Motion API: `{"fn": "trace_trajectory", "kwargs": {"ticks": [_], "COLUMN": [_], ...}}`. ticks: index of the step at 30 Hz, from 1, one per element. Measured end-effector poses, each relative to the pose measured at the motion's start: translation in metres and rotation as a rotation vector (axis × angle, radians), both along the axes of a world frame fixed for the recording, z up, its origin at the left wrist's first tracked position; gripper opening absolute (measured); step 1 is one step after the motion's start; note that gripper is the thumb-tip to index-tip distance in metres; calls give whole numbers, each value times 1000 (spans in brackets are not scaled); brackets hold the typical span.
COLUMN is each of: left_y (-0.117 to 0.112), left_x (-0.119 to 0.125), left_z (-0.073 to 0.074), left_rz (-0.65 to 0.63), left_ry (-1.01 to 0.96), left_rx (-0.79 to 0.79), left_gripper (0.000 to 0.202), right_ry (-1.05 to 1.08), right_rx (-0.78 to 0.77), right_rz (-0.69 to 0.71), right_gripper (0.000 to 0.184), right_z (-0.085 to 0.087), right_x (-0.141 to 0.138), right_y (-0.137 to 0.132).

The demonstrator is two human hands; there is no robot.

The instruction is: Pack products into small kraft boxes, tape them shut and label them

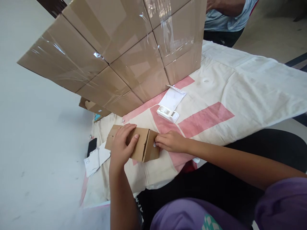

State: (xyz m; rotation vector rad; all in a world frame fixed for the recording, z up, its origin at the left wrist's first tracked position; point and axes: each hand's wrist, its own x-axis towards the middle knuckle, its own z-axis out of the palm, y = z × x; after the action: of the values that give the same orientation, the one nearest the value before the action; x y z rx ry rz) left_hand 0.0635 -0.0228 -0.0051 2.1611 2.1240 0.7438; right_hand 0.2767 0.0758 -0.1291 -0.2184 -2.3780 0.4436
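- Head view: the person is sitting at a white cloth [240, 83] with pink bands, spread on the floor, and both forearms are reaching out toward 12 o'clock.
- A small cardboard box [144, 148] is lying on the cloth right between the hands. Its long axis is running from about 9 o'clock to 3 o'clock, with the 3 o'clock end tipped slightly nearer the person.
- The left hand [122, 145] is sitting on top of the box's 9 o'clock half, fingers draped over the top panel and thumb hooking the near face, so it is gripping the box.
- The right hand [170, 142] is meeting the end flap at 3 o'clock with its fingers bunched together. Whether they are pinching something or only pressing, I cannot tell.
- Both hands are touching the box, and neither is nearer than the other.
- At 1 o'clock from the box, a white tape dispenser [168, 114] is resting just past the right hand, with a paper slip [173, 96] beyond it.
- Taped brown cartons [115, 48] are towering at 12 o'clock.
- Another person's sleeve [225, 19] is showing at 2 o'clock, well apart.
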Motion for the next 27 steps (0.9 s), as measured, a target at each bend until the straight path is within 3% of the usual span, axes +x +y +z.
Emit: {"fn": "trace_trajectory", "kwargs": {"ticks": [10,20,23,27], "left_y": [-1,1,0,-1], "left_x": [4,5,5,5], "left_z": [1,2,2,1], "left_rz": [10,15,27,40], "left_ry": [15,14,12,5], "left_rx": [11,-6,-1,5], "left_gripper": [30,31,30,30], "right_ry": [-63,-100,-110,-105], "right_rx": [-405,-499,-451,-360], "right_rz": [81,44,-51,19], "right_gripper": [18,24,29,23], "right_z": [6,16,19,21], "right_x": [3,4,9,18], "right_y": [4,9,16,25]}}
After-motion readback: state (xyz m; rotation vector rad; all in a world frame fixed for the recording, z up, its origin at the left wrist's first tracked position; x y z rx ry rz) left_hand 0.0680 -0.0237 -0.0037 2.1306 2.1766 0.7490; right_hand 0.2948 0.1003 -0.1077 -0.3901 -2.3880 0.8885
